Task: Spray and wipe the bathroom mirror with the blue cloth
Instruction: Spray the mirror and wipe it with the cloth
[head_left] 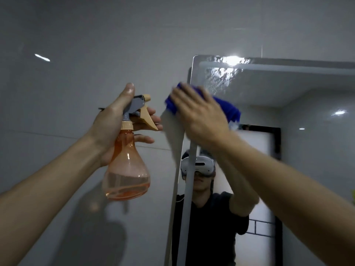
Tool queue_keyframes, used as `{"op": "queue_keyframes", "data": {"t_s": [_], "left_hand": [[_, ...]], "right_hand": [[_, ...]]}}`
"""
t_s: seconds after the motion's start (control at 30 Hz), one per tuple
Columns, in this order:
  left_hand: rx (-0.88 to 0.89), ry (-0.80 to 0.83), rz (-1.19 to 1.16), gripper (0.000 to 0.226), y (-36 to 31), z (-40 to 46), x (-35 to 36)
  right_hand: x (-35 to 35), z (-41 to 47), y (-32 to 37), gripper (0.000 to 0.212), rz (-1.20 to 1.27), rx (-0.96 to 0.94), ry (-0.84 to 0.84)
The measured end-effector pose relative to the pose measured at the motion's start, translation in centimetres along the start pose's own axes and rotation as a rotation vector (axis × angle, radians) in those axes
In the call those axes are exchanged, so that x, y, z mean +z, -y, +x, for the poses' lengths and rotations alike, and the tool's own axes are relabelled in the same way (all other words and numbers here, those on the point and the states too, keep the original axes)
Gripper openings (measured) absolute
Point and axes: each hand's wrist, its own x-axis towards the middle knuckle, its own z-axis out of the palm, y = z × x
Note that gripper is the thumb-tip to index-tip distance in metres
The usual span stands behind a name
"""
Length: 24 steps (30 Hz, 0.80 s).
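Observation:
The bathroom mirror (269, 89) hangs on the wall at the right, with wet streaks near its top left corner. My right hand (199, 114) lies flat on the blue cloth (230, 108), pressing it against the glass near the mirror's left edge; the hand looks blurred. My left hand (113, 121) holds up an orange see-through spray bottle (126, 169) by its neck, left of the mirror. Its grey and tan trigger head points right, and a little liquid sits in the bottom.
Glossy grey wall tiles (76, 54) fill the left and top. The mirror reflects a person with a white headset, a dark shirt and a frosted door with a black frame (276, 143). A yellow-green object (353, 196) shows at the right edge.

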Motion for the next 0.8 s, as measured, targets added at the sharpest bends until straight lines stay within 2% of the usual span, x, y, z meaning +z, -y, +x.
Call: {"op": "queue_keyframes", "data": {"t_s": [0.1, 0.2, 0.27, 0.43, 0.57, 0.63, 0.8], "left_hand": [[-0.008, 0.0, 0.029, 0.065, 0.2, -0.1, 0.4], [-0.016, 0.011, 0.041, 0.066, 0.1, -0.4, 0.3], [-0.011, 0.016, 0.043, 0.066, -0.2, -0.6, 0.0], [0.003, 0.034, 0.055, 0.067, -0.6, -0.9, -0.8], [-0.004, 0.023, 0.042, 0.066, -0.3, -0.6, -0.8], [-0.001, 0.021, 0.049, 0.066, -0.1, -0.3, -0.6], [-0.011, 0.016, 0.028, 0.065, 0.5, -0.4, 1.1]], "right_hand": [[0.2, -6.9, 1.1, 0.059, 0.002, -0.175, 0.056], [-0.1, -10.3, -1.6, 0.059, -0.028, -0.144, 0.057], [-0.5, -9.9, -4.3, 0.059, -0.032, -0.045, 0.057], [-2.0, -2.5, -10.4, 0.059, 0.037, 0.373, -0.032], [-1.9, 3.7, -10.0, 0.056, 0.134, 0.58, -0.038], [-1.6, 4.1, -7.7, 0.055, 0.117, 0.525, -0.044], [-0.2, -1.8, -0.8, 0.055, 0.026, 0.167, -0.018]]}}
